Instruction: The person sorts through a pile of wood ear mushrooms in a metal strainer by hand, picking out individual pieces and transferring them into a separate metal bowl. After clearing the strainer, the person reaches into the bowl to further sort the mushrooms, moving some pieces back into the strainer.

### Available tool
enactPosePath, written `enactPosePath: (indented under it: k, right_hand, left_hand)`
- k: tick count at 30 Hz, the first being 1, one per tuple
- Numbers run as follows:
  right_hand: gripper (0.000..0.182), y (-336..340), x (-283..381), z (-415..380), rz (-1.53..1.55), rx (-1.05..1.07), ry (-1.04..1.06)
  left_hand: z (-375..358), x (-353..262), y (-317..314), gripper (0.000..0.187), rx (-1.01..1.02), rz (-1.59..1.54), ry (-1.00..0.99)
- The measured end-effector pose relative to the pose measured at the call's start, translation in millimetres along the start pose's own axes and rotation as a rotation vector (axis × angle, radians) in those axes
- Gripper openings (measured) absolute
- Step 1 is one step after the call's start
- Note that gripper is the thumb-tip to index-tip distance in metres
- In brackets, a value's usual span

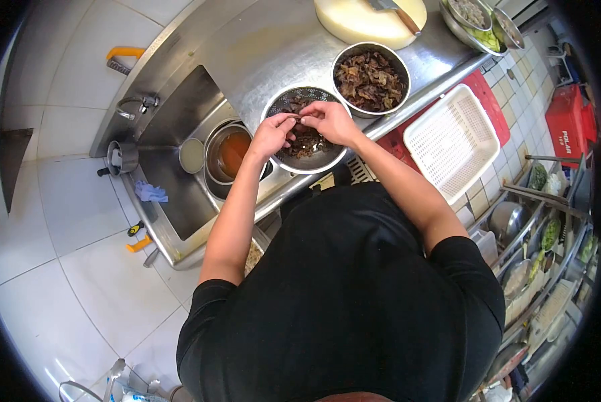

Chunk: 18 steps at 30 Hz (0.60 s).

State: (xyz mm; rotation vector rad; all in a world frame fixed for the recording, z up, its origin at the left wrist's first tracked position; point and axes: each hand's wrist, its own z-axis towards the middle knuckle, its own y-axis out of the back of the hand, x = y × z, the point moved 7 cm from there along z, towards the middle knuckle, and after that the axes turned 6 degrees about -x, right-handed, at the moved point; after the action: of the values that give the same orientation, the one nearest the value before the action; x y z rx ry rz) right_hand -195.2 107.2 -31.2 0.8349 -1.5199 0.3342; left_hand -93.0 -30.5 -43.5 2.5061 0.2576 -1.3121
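My left hand [274, 137] and my right hand [329, 123] meet above a perforated steel colander [317, 163]. Their fingertips pinch a small dark brown piece [299, 115] that looks like wood ear mushroom, mostly covered by the fingers. More dark wood ear pieces [306, 144] lie wet in the bottom of the colander. Just beyond my right hand stands a round steel pot [405, 74] heaped with larger brown wood ear pieces [369, 82].
Left of the colander is a sink [173, 194] holding a pot of reddish-brown liquid [235, 154] and a small bowl [192, 155]. A cleaver [408, 22] rests on a round cutting board [351, 20]. A white plastic basket [452, 144] sits beyond the counter edge, near loaded shelves.
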Motion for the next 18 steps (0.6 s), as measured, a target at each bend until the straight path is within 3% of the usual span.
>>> enactPosePath:
  k: [4,10,13,18]
  right_hand:
    - [0.019,2.9,-3.9,0.6,0.26,-0.008,-0.057]
    - [0.009,26.6,23.4,-11.3,0.145,-0.141,0.032]
    - [0.011,43.0,84.7,-37.7,-0.485,-0.419,0.631]
    - [0.022,37.2,83.4,-36.3,-0.432,-0.281,0.424]
  left_hand:
    - [-18.8,-29.1,-4.9,0.026,-0.015,-0.103,-0.177]
    - [-14.0,-29.8,-6.9,0.023,-0.03,-0.298,-0.171]
    - [-19.1,-36.2,-10.8,0.022,-0.109,-0.336,-0.159]
    - [-36.4,-56.0,-19.5,0.02,-0.295,-0.131,-0.372]
